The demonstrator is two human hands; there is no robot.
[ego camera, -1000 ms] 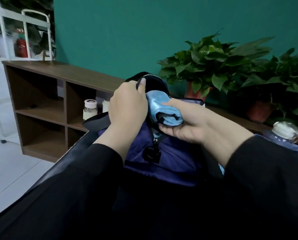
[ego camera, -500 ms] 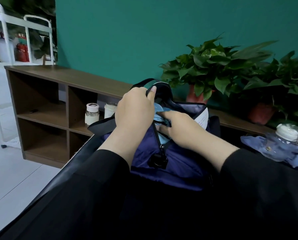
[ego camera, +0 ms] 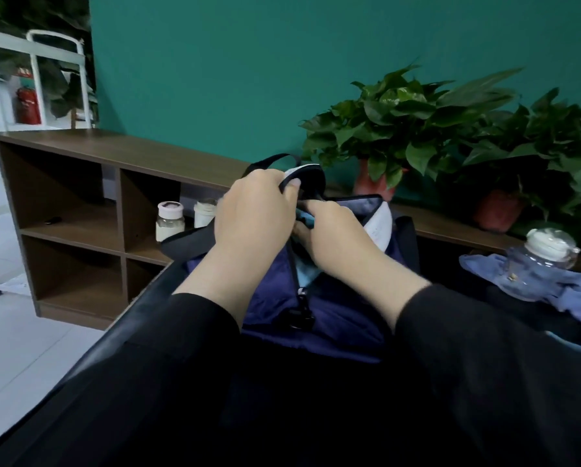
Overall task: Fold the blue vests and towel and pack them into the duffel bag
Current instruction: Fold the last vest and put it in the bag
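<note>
While a teal wall (ego camera: 215, 79) fills the far side of the scene, a black counter (ego camera: 80, 375) runs across the near part and carries a navy duffel bag (ego camera: 343, 318) at its middle. A brown shelf unit (ego camera: 70, 227) stands at the far left against the wall, with two white-capped jars (ego camera: 170, 220) in one of its compartments. Two leafy potted plants (ego camera: 407, 123) sit on a ledge at the far right. On the right side of the counter lies a crumpled blue cloth (ego camera: 568, 294), and a clear bottle (ego camera: 538, 264) with a white cap rests on it.

The left hand (ego camera: 253, 214) curls its fingers round the bag's dark handle (ego camera: 302, 173), holding it up at the far edge of the opening. The right hand (ego camera: 332, 237) pushes into the open zip, its grip closed around a light blue fabric (ego camera: 307, 274) that is mostly inside the bag; only a small strip shows beside the zip. A black zip pull (ego camera: 300, 316) hangs below the opening.
</note>
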